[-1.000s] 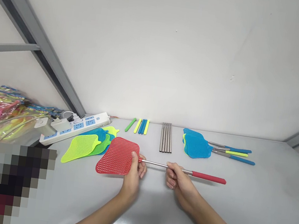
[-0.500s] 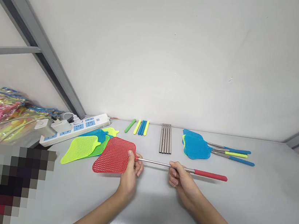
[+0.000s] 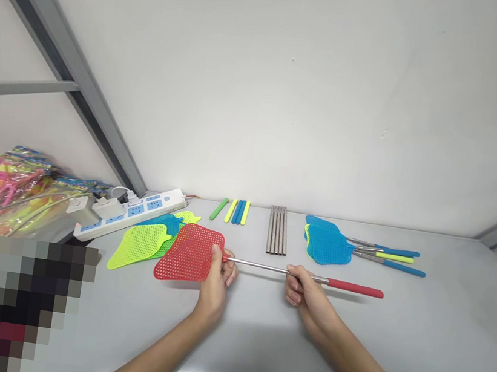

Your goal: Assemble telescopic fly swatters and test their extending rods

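Note:
A red fly swatter [image 3: 189,252] with a metal rod and a red grip is held level above the table. My left hand [image 3: 218,276] pinches it where the perforated head meets the rod, thumb on top. Farther along the rod, my right hand [image 3: 308,291] is closed around the metal, just short of the red grip [image 3: 356,288]. Behind the red head lie loose swatter heads: a yellow-green one [image 3: 137,247], partly covered blue and green ones, and another yellow. To the right rest several whole swatters, with a blue head [image 3: 332,249] on top.
Several metal rods [image 3: 277,231] lie side by side at the back middle. Left of them are coloured grips [image 3: 239,212]. A white power strip [image 3: 135,214] with plugs stands at the left, beside bagged colourful goods [image 3: 14,192]. A wall rises behind the grey table [image 3: 248,357].
Both hands are slightly farther apart, the right one having shifted a little to the right along with the grip. The whole view has also shifted slightly.

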The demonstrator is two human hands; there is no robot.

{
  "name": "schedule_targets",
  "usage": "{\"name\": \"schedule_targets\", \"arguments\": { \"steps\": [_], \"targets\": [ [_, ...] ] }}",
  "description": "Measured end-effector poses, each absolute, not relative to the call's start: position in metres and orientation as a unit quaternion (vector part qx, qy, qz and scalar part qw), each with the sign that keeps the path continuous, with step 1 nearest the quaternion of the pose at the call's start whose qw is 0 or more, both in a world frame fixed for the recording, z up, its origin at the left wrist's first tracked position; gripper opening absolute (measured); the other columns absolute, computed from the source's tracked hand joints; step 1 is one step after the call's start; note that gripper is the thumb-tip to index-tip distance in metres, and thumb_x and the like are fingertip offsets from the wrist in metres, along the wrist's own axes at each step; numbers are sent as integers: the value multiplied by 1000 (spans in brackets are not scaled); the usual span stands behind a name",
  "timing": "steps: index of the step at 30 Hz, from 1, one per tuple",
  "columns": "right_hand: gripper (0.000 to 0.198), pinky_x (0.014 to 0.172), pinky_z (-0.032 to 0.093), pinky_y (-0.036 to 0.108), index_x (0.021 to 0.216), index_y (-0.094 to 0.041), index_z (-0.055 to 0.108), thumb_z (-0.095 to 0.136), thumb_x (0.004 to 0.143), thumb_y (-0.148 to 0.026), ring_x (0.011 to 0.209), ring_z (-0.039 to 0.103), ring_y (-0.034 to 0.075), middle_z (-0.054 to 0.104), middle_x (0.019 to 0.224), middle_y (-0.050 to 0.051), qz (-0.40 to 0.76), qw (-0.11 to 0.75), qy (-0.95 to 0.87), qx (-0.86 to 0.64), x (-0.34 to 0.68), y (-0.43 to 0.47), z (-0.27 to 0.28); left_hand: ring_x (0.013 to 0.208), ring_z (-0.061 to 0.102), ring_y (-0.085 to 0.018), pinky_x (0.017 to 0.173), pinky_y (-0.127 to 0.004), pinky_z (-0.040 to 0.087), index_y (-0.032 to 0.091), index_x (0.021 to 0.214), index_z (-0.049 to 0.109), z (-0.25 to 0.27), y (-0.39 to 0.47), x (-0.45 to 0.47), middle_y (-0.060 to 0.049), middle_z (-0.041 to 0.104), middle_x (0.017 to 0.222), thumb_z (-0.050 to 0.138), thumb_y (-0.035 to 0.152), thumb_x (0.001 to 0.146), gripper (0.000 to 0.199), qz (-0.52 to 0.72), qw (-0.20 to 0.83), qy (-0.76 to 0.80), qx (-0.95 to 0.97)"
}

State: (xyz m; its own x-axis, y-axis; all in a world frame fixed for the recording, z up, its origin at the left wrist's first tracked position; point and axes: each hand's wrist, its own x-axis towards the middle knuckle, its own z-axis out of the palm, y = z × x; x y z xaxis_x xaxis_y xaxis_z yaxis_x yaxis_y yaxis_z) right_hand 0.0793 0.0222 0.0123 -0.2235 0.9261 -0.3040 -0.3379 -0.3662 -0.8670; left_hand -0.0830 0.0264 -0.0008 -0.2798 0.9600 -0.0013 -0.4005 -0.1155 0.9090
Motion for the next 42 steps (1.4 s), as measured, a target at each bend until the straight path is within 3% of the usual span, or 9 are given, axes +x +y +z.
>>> {"name": "schedule_targets", "arguments": {
  "steps": [27, 33, 37, 42],
  "targets": [
    [32, 44, 18, 24, 47, -18, 32, 46, 73, -31, 41, 22, 7, 24, 45, -6, 692, 466, -372, -407, 89, 32, 8, 34, 23, -4, 40, -18, 26, 17, 58, 42, 5, 30, -87, 8, 26, 41, 38, 48, 77, 37, 697, 493, 412, 318],
    [33, 44, 19, 24, 48, -17, 33, 46, 75, -33, 42, 23, 6, 22, 47, -6, 742, 421, -370, -367, 95, 33, 10, 35, 23, -4, 37, -17, 23, 16, 61, 43, 2, 30, -88, 7, 28, 44, 42, 46, 75, 33, 691, 497, 414, 322],
    [31, 44, 20, 23, 51, -15, 40, 47, 75, -34, 42, 27, 6, 23, 49, -6, 773, 380, -373, -345, 97, 33, 10, 38, 30, -4, 36, -17, 26, 17, 64, 44, 0, 28, -87, 4, 41, 57, 45, 45, 74, 30, 697, 524, 401, 282],
    [30, 42, 18, 22, 52, -14, 45, 49, 74, -34, 39, 21, 5, 17, 45, -8, 764, 412, -362, -339, 91, 29, 7, 43, 36, -5, 37, -18, 29, 17, 68, 48, -1, 23, -84, 2, 46, 63, 42, 47, 74, 31, 685, 563, 369, 279]
  ]
}}
